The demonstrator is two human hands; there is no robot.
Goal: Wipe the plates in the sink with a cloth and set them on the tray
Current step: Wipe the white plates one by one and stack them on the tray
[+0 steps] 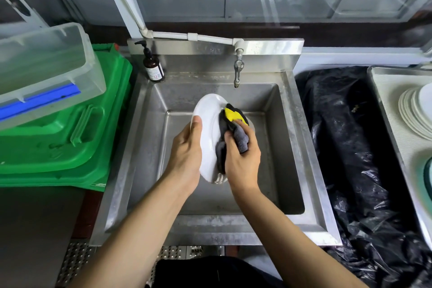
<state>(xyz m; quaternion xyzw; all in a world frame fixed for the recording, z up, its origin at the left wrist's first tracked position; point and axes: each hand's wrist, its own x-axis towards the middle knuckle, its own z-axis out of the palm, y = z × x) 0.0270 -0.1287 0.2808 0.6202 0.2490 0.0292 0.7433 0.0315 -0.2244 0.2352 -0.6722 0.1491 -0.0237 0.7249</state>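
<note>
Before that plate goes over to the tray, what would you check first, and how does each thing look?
1. Left hand grips the white plate firmly: ok.
2. Right hand holds the cloth against the plate: ok.
3. Plate fully wiped: cannot tell.
4. Room on the tray beside the stacked plates: ok.
5. Tap not running: ok.

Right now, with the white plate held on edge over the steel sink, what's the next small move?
Probably keep rubbing: the right hand presses the grey-and-yellow cloth on the white plate, which the left hand holds tilted, far from the metal tray.
</note>
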